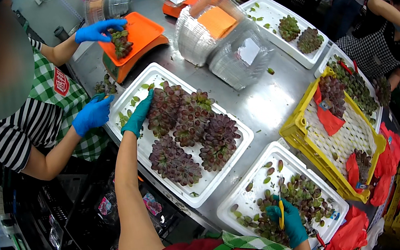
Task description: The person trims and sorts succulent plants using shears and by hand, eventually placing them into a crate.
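Observation:
My left hand (140,113), in a teal glove, reaches over a white tray (220,181) with its fingers stretched out beside a dark red-purple succulent cluster (165,108). Its fingertips are at the cluster's left edge, near small green leaves. Several more succulent clusters (173,161) fill the tray's middle. My right hand (293,223), gloved alike, is closed around yellow-handled scissors (281,214), their blade pointing away from me. It is above a second white tray (228,206) of loose succulent rosettes and leaves. The gloved palm hides part of the scissors.
On the left, a person in blue gloves handles a succulent on an orange scale (142,31). Clear plastic containers (242,59) are stacked at centre back. A yellow crate (294,133) with red wrapping stands right of the trays. Another white tray (305,57) lies farther back. More people stand beyond.

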The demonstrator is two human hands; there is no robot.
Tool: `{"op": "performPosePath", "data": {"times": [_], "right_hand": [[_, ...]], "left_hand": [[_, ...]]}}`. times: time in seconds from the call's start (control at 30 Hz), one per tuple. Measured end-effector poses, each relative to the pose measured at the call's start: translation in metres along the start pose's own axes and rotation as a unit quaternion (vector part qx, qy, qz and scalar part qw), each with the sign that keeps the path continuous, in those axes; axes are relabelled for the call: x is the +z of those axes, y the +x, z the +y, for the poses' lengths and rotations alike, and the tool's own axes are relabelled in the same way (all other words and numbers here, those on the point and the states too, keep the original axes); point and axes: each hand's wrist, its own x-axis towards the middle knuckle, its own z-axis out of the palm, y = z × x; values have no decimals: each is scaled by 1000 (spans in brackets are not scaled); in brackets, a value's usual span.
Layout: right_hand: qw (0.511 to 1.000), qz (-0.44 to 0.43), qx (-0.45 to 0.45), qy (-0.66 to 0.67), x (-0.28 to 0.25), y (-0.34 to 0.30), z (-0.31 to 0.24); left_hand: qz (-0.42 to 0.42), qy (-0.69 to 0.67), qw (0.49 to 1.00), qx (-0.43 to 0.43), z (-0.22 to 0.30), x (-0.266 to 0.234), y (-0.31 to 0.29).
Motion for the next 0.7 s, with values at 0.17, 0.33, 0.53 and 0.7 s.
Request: {"op": "performPosePath", "data": {"times": [0.17,0.33,0.53,0.7], "right_hand": [[1000,-3,9,-15,-3,1,3],[999,25,40,9,-11,7,8],[998,43,55,9,-16,12,6],[996,56,68,5,-19,16,8]], "left_hand": [[14,161,987,28,-13,-33,57],[23,58,987,151,-3,-23,99],[-128,254,927,244,-25,-37,153],[-72,366,879,296,-28,-35,160]]}}
